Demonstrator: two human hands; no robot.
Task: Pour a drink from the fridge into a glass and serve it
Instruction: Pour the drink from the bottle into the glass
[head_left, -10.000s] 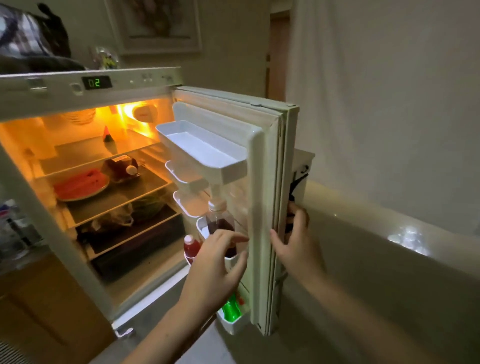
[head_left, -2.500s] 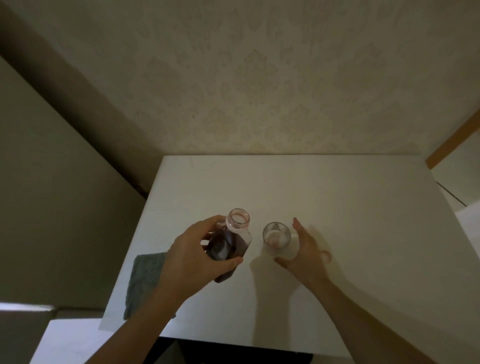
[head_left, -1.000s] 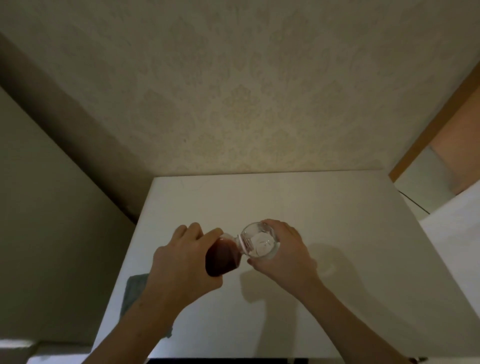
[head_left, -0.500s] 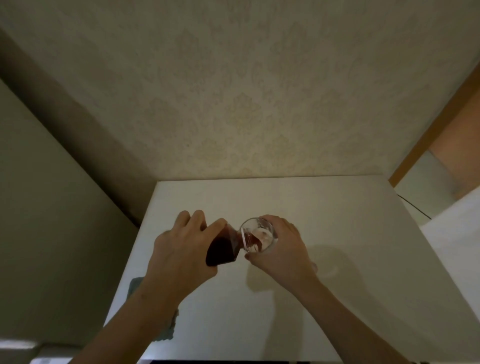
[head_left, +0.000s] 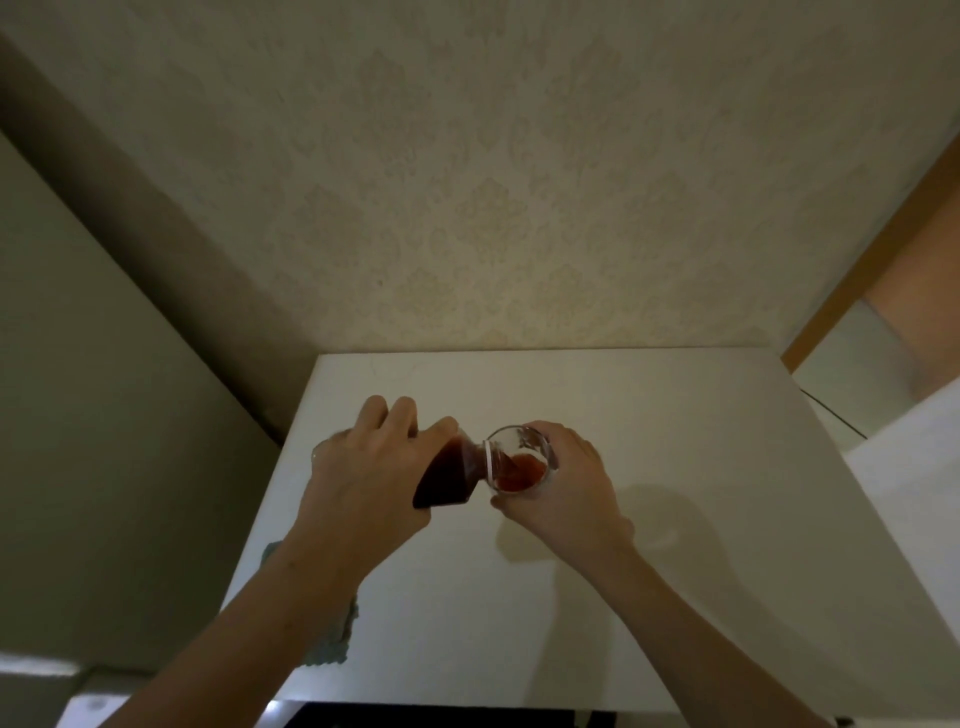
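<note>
In the head view, at frame centre on the white worktop (head_left: 675, 415), the left hand (head_left: 363, 483) has its fingers wrapped round the tilted juice bottle (head_left: 447, 475), its mouth touching the rim of the glass (head_left: 519, 460). The right hand (head_left: 566, 488) has its fingers curled round the glass. Pouring is under way, red drink covering the bottom; filling and serving remain.

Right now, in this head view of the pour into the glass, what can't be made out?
- Dark red plastic bottle: its rear half is covered by the left hand; the remaining level is unreadable.
- Clear drinking glass: its base and far wall are hidden by the right hand, so whether it rests on the white table is unclear.
- Grey-green cloth: mostly hidden under the left forearm.
</note>
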